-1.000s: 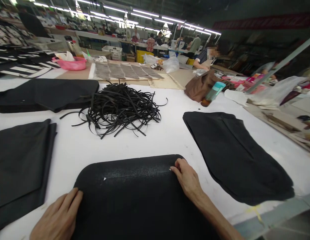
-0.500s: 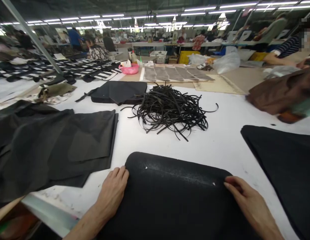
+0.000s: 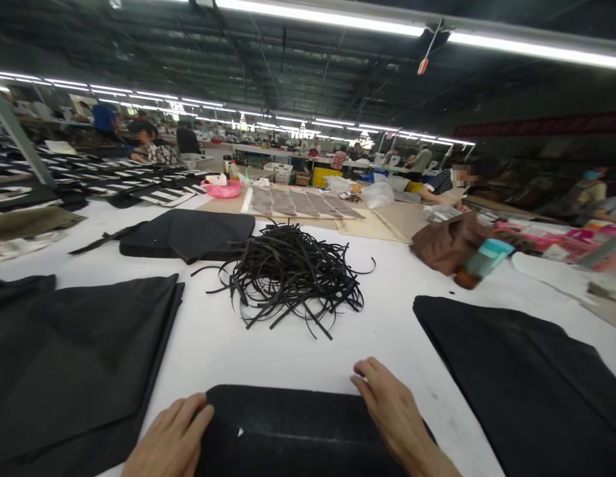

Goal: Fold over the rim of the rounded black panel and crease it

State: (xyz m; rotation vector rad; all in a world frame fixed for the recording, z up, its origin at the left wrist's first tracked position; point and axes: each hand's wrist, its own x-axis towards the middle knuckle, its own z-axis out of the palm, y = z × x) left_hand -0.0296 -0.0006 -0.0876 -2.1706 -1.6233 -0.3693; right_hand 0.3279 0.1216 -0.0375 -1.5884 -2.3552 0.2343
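Observation:
A black felt-like panel point(image 3: 293, 430) with rounded corners lies on the white table point(image 3: 223, 344) right in front of me. My left hand point(image 3: 171, 440) rests flat on its left corner, fingers stretched out. My right hand point(image 3: 395, 414) lies flat on its right corner, fingers extended too. A tangled heap of black straps point(image 3: 291, 275) sits on the table just beyond the panel.
Black fabric stacks lie at the left point(image 3: 74, 358), right point(image 3: 531, 371) and far left-centre point(image 3: 189, 233). A brown bag point(image 3: 444, 242) with a teal bottle point(image 3: 484, 258) sits far right. A pink bowl point(image 3: 222, 189) and grey sheets point(image 3: 298, 202) lie further back. Other people work at distant tables.
The camera has tilted up and turned, so the panel now sits low in view. My right hand has moved onto the panel's right corner; the left stays at the left corner.

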